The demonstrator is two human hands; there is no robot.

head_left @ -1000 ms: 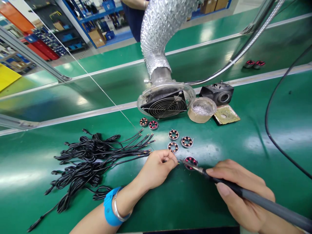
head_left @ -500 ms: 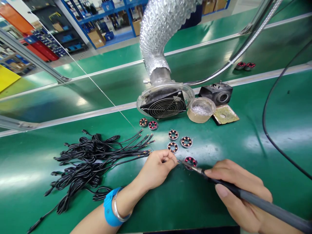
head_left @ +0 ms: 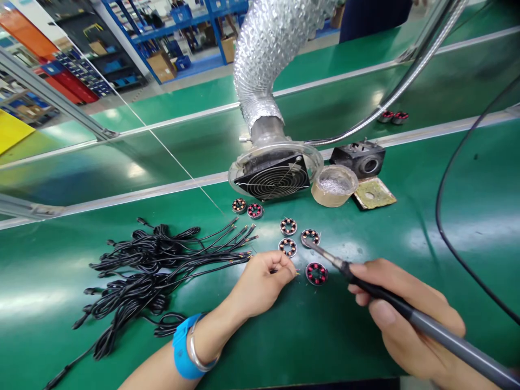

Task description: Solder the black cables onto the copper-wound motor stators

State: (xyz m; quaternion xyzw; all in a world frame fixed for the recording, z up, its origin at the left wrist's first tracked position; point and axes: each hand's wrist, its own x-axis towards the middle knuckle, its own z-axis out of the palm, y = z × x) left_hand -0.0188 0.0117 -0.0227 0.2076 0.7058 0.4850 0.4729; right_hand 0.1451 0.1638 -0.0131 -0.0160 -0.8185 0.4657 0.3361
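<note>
On the far left a yellow sheet (head_left: 14, 132) juts in by a metal post (head_left: 60, 89), and past it stand a dark rack (head_left: 71, 19) and blue shelving (head_left: 215, 32) bearing a cardboard box (head_left: 161, 66). The glossy green worktop (head_left: 36, 265) catches pale streaks of light; black cables (head_left: 158, 238) sprawl over it in bundles, stripped ends pointing right. Then comes the left hand (head_left: 266, 279), fingertips pinched on a thin wire end (head_left: 298, 273) whose coloured tip pokes out. Its blue wristband (head_left: 184, 346) carries a mark too small to read. Beyond hangs a silvery duct (head_left: 260, 59) above a fan grille (head_left: 276, 179). Wound coils (head_left: 316, 274) lie below, the nearest just beside the wire end. A tan tub (head_left: 331, 196), black block (head_left: 359, 158) and yellow pad (head_left: 374, 194) sit rightward; behind, someone in dark clothing (head_left: 374, 19) stands partly cropped. The right hand (head_left: 418, 319) grips a soldering iron (head_left: 439, 330), tip at another coil; whether they touch I can't tell. A black cord (head_left: 441, 227) curves down at far right.
</note>
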